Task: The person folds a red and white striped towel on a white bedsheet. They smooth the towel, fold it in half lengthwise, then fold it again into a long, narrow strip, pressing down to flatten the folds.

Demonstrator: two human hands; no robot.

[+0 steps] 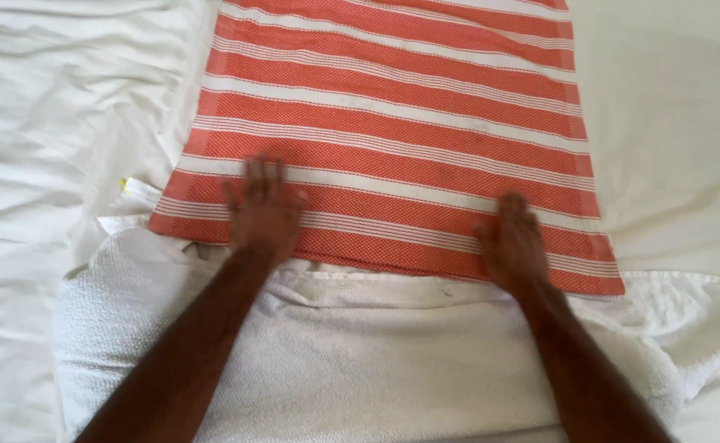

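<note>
Nearest the camera, at six o'clock in the head view, a white textured towel [360,369] lies spread across the bed, bunched into a thick fold at its far edge and trailing off toward four o'clock. Both bare forearms cross over it, rising from the lower edge toward the centre. Just beyond that fold, the left hand [263,212] lies flat, palm down, at about nine o'clock from the centre, its grip open with fingers spread and slightly blurred, pressing on the near left part of the orange and white striped cloth [401,123]. The right hand [512,242] rests likewise at about four o'clock from the centre, grip open and palm down, touching the near edge of the same cloth close to its right corner. The two hands are well apart, holding nothing closed. The striped cloth lies flat, its near edge overlapping the white towel, and stretches away toward twelve o'clock, its stripes running crosswise. At about nine o'clock, just beside the cloth's near left corner, a small white tag with a yellow spot [134,189] peeks out. Beneath and around everything, out to the far edges, spreads the white bed sheet [48,123], heavily wrinkled at ten o'clock and smoother at two o'clock.
</note>
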